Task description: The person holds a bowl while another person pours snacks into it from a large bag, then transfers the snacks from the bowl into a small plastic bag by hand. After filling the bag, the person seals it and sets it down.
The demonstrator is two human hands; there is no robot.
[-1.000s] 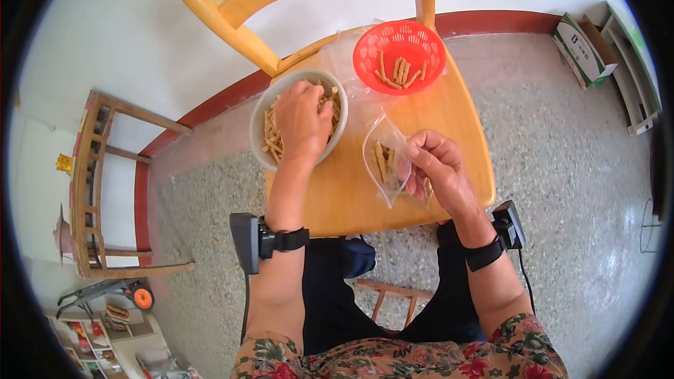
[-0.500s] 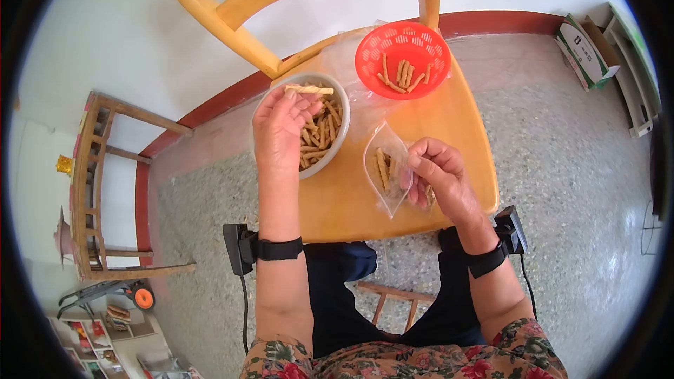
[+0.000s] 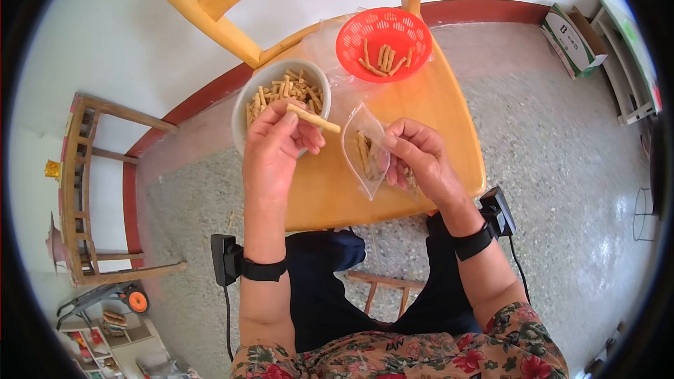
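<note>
1. The snack stick (image 3: 314,119) is a short, pale tan rod with a rough baked surface. It lies almost level, its right end pointing toward the plastic bag (image 3: 365,151).
2. The left hand (image 3: 275,146) is raised above the near left part of the wooden seat (image 3: 421,109), just nearer than the bowl (image 3: 242,109). Its forearm runs straight up from the near edge of the view, with a black strap at the wrist.
3. That hand pinches the left end of the stick between thumb and forefinger. The other fingers curl loosely beneath, and most of the stick juts out to the right, free of the hand.
4. The right hand (image 3: 418,161) comes in from the near right, also wearing a black wrist strap. Its fingers are pressed together on the bag's right edge, holding the mouth open toward the stick.
5. The bag is clear, thin and crinkled, roughly leaf-shaped as held. Several more sticks show through it. The stick's tip sits just left of the bag's opening, near it but not inside.
6. The bowl is round and grey-white with a smooth rim, and is filled with a heap of similar sticks.
7. A red plastic basket (image 3: 382,21) with a perforated wall sits at the far right of the seat, well apart from both hands, holding a few sticks.
8. The seat is smooth, yellow, varnished wood, and speckled stone flooring surrounds it.
</note>
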